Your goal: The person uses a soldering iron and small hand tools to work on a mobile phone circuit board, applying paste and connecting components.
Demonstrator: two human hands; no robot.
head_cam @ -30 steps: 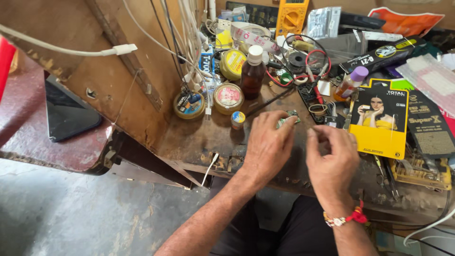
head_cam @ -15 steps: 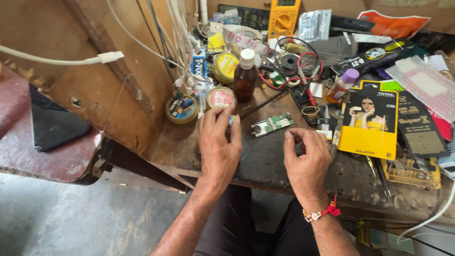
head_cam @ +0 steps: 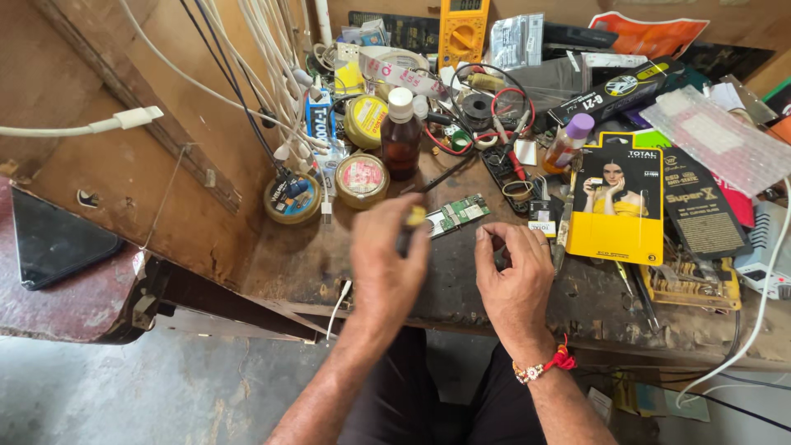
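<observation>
Since half a second earlier, the left hand had come back from the round tins toward the middle of the wooden bench, now carrying a small yellow-tipped tool pinched in its fingers, which were closed around its dark handle (motion blur hid the exact grip). The right hand had stayed close to where it was, fingers curled with thumb and forefinger nearly together; I could not tell whether anything tiny sat between them.

The small green circuit board lay flat on the bench just beyond both hands, up and slightly right of the tool's tip and up-left of the right fingertips. Its long axis ran across the view, tilted a little upward to the right. The left hand, by way of the tool, was the nearer. The board looked narrow and rectangular, green with pale silvery patches, bare of any casing, near a brown glass bottle and a round tin.
</observation>
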